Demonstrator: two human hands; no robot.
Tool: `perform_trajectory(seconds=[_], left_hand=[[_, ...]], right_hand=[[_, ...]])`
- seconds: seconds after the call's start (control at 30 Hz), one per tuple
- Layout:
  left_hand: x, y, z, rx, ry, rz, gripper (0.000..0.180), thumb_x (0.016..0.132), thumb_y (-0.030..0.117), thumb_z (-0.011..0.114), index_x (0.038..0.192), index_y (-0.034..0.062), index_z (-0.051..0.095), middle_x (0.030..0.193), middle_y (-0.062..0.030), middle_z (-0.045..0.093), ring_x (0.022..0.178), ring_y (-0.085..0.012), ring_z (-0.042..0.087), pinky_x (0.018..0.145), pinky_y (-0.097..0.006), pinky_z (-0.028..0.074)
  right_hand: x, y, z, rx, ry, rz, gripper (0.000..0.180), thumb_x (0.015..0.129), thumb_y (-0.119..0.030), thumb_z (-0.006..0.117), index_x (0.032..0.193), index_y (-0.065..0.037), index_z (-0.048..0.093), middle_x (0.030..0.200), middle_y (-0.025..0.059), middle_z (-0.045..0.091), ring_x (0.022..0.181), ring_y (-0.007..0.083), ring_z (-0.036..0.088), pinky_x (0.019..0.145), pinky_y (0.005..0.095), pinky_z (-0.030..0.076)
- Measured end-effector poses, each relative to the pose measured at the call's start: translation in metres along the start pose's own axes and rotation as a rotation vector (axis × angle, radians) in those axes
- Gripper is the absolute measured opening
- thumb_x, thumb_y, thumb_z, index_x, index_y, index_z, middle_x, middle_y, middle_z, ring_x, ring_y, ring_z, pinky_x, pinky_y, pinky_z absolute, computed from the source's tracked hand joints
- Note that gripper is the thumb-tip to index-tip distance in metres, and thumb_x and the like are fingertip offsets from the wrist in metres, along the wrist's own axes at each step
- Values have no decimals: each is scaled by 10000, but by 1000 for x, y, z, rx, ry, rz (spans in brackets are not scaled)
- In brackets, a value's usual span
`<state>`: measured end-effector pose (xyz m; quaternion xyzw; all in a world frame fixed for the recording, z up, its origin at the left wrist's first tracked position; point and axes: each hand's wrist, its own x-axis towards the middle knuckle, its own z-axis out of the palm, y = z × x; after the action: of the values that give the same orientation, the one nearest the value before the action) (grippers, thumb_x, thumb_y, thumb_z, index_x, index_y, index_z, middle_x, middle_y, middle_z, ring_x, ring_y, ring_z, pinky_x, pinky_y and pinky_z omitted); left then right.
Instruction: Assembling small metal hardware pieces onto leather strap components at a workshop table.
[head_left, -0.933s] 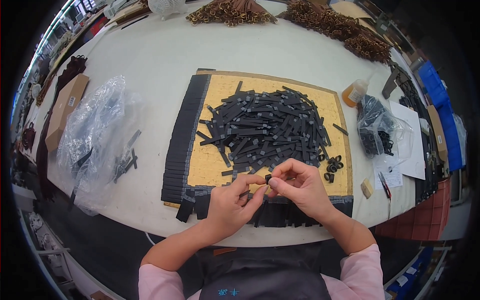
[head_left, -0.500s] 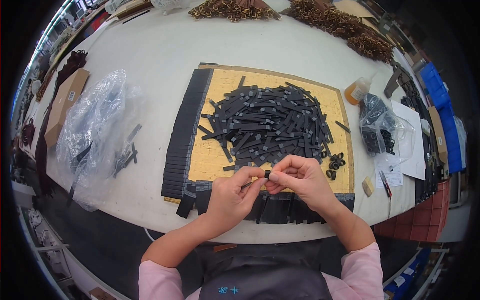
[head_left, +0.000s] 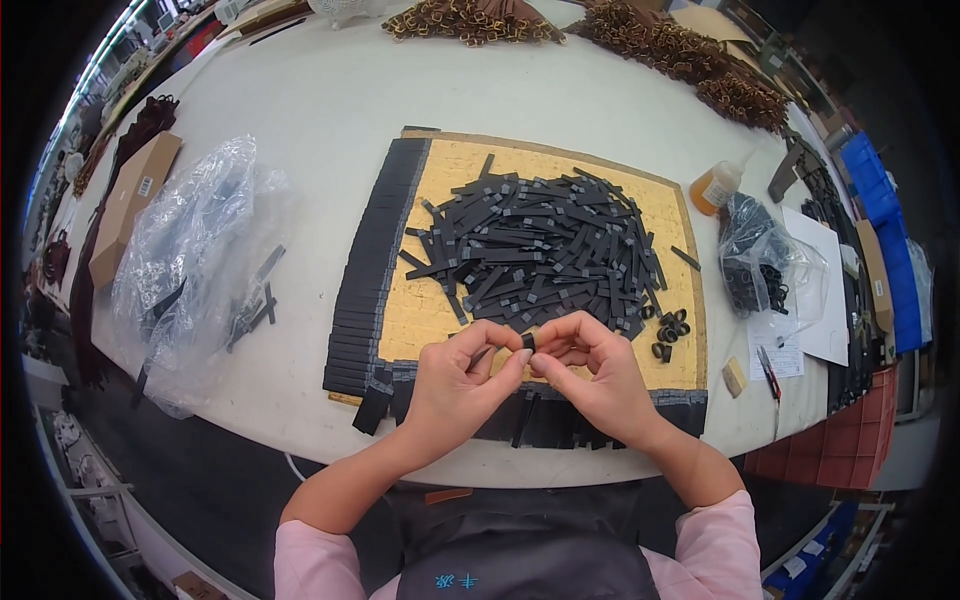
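Observation:
Between my two hands is a small black strip [head_left: 529, 342] bent into a loop. My left hand [head_left: 462, 378] pinches it between thumb and fingertips. From the other side my right hand [head_left: 597, 375] closes its thumb and fingers on it too. Both hands are over the near part of a yellow board [head_left: 402, 325]. Beyond them lies a heap of short black strips [head_left: 540, 240] with grey ends. To the right of my right hand sit several finished-looking black loops [head_left: 672, 330]. Fingers hide part of the held loop.
Rows of wider black strips line the board's left side [head_left: 365, 270] and front edge. Clear plastic bag [head_left: 190, 270] and cardboard box [head_left: 135, 210] lie left. At right are a glue bottle [head_left: 717, 187], a bag of black loops [head_left: 750, 260], a block [head_left: 734, 377] and a cutter [head_left: 769, 373].
The black loop has turned a little and shifted slightly left and up between my fingertips. My hands keep their pinch on it, and the view has shifted slightly.

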<state>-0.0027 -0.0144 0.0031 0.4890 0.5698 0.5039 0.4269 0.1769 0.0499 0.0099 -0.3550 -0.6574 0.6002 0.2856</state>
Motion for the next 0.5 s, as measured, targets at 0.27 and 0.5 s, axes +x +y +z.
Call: perform_trajectory(seconds=[0.27, 0.5], left_hand=[[3, -1, 0, -71, -48, -63, 89, 917, 88, 680, 936, 6, 654, 585, 109, 313, 581, 11, 294, 539, -179, 312], [3, 7, -1, -144, -96, -102, 71, 920, 78, 667, 926, 13, 640, 598, 108, 315, 593, 9, 294, 533, -193, 275]], right_hand=[[-4, -5, 4, -98, 19, -27, 127, 930, 27, 663, 1029, 31, 584, 988, 89, 679, 915, 114, 690, 823, 237, 575], [-4, -5, 1, -2, 28, 37, 97, 936, 32, 651, 985, 20, 568, 985, 105, 687, 937, 137, 706, 835, 234, 576]])
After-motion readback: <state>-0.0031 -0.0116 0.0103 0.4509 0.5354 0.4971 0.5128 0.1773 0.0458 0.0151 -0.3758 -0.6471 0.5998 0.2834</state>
